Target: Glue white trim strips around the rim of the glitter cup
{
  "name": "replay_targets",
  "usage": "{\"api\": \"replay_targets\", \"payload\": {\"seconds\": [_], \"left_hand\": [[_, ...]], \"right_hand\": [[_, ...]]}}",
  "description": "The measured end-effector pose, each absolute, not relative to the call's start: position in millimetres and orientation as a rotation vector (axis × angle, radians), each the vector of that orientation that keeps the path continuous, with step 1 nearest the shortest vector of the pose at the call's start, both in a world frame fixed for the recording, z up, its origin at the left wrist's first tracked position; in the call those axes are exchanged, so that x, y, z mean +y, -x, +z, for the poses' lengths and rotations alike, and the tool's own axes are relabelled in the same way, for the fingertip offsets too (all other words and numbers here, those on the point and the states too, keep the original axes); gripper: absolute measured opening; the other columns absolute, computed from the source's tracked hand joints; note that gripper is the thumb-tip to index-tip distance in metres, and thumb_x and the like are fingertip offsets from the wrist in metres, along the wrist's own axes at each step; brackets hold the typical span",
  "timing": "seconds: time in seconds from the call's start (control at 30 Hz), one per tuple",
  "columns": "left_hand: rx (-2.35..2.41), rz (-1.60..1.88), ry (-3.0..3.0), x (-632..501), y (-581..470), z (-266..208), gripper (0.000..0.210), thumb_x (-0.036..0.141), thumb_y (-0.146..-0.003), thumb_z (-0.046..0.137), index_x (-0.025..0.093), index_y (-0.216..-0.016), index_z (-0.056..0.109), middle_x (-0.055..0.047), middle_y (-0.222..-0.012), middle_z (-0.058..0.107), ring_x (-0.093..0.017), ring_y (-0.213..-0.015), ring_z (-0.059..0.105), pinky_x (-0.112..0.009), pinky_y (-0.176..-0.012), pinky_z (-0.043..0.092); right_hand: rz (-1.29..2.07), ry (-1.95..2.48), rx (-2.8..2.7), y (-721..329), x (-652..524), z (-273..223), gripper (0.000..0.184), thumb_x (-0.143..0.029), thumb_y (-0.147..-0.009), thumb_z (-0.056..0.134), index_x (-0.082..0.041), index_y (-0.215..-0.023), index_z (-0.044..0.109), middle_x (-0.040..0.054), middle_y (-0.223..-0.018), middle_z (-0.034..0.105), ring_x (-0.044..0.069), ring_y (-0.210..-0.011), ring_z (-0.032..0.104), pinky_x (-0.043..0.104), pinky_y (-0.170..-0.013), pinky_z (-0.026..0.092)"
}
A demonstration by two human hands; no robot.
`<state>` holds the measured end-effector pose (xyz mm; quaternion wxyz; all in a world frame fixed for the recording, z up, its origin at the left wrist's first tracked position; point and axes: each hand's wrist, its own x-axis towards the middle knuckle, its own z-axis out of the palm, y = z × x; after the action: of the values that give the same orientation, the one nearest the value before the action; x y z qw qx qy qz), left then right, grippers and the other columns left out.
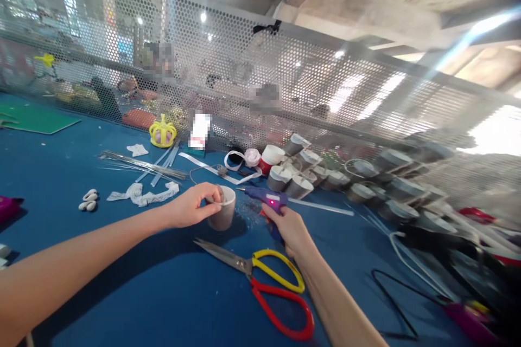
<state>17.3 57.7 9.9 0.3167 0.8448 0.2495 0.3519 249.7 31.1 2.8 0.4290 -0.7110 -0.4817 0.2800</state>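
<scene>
A small pale cup [223,217] stands upright on the blue table. My left hand [197,206] is closed at its rim, fingertips pinching the near left edge; whether something small is between them I cannot tell. In my right hand [291,227] is a purple glue gun [266,197] with a lit red light, its nozzle pointing left, just right of the cup's rim. Scissors [248,267] with one yellow and one red handle lie in front of the cup. White lace [142,195] is spread to the left of my left hand.
Several grey cups [299,187] are piled at the right, with a white ribbon [199,162] and pink rose [252,158] nearby. Wires [142,164] and a yellow crown-shaped piece [163,134] lie left. A perforated metal screen [228,54] closes the back. A black cable [391,298] runs front right.
</scene>
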Motion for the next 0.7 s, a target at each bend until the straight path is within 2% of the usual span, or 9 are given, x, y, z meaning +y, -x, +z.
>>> {"api": "replay_targets", "payload": {"seconds": [0.13, 0.23, 0.33, 0.43, 0.5, 0.6, 0.7], "left_hand": [[0.683, 0.889, -2.538, 53, -17, 15, 0.007, 0.015, -0.074, 0.044, 0.016, -0.067, 0.045, -0.003, -0.077, 0.053, -0.016, -0.084, 0.048, -0.040, -0.090, 0.027], [0.690, 0.846, -2.634, 51, -17, 15, 0.006, 0.014, -0.074, 0.044, 0.017, -0.069, 0.046, -0.003, -0.082, 0.054, -0.017, -0.090, 0.048, -0.043, -0.095, 0.020], [0.686, 0.826, -2.668, 49, -18, 15, 0.006, 0.014, -0.074, 0.044, 0.017, -0.070, 0.047, -0.003, -0.084, 0.055, -0.017, -0.091, 0.048, -0.043, -0.096, 0.019], [0.694, 0.821, -2.687, 48, -19, 15, 0.006, 0.014, -0.074, 0.044, 0.017, -0.070, 0.048, -0.003, -0.084, 0.056, -0.017, -0.090, 0.049, -0.043, -0.096, 0.020], [0.694, 0.815, -2.702, 47, -19, 15, 0.007, 0.015, -0.075, 0.043, 0.017, -0.070, 0.049, -0.003, -0.083, 0.056, -0.017, -0.090, 0.049, -0.043, -0.096, 0.020], [0.669, 0.803, -2.729, 47, -19, 14, 0.007, 0.015, -0.075, 0.044, 0.017, -0.073, 0.050, -0.004, -0.087, 0.057, -0.017, -0.092, 0.048, -0.043, -0.097, 0.019], [0.653, 0.788, -2.730, 46, -19, 12, 0.008, 0.014, -0.074, 0.044, 0.018, -0.075, 0.051, -0.005, -0.090, 0.057, -0.018, -0.094, 0.048, -0.044, -0.097, 0.018]], "right_hand": [[0.602, 1.905, -1.292, -250, 47, -5, 0.033, -0.047, -0.068, 0.049, -0.017, -0.054, 0.046, -0.0021, -0.037, 0.047, 0.011, -0.030, 0.045, 0.023, -0.035, 0.035], [0.535, 2.007, -1.367, -248, 55, -6, 0.034, -0.047, -0.067, 0.050, -0.019, -0.049, 0.043, 0.0010, -0.037, 0.049, 0.015, -0.034, 0.051, 0.028, -0.040, 0.040], [0.356, 2.095, -1.405, -244, 57, -3, 0.034, -0.042, -0.065, 0.055, -0.020, -0.043, 0.041, 0.0079, -0.046, 0.054, 0.025, -0.060, 0.059, 0.038, -0.058, 0.043], [0.176, 2.078, -1.455, -235, 50, 8, 0.024, -0.033, -0.064, 0.058, -0.018, -0.049, 0.046, 0.0163, -0.070, 0.059, 0.033, -0.090, 0.053, 0.046, -0.075, 0.036], [0.138, 1.980, -1.544, -225, 44, 18, 0.017, -0.031, -0.069, 0.054, -0.017, -0.061, 0.053, 0.0158, -0.085, 0.058, 0.030, -0.096, 0.049, 0.043, -0.081, 0.035], [0.240, 1.773, -1.722, -204, 35, 33, 0.026, -0.038, -0.077, 0.041, -0.019, -0.074, 0.058, 0.0080, -0.091, 0.059, 0.019, -0.088, 0.054, 0.030, -0.079, 0.039], [0.450, 1.539, -1.879, -186, 33, 40, 0.035, -0.038, -0.079, 0.036, -0.017, -0.066, 0.061, 0.0093, -0.102, 0.056, 0.019, -0.096, 0.051, 0.030, -0.085, 0.035]]}}
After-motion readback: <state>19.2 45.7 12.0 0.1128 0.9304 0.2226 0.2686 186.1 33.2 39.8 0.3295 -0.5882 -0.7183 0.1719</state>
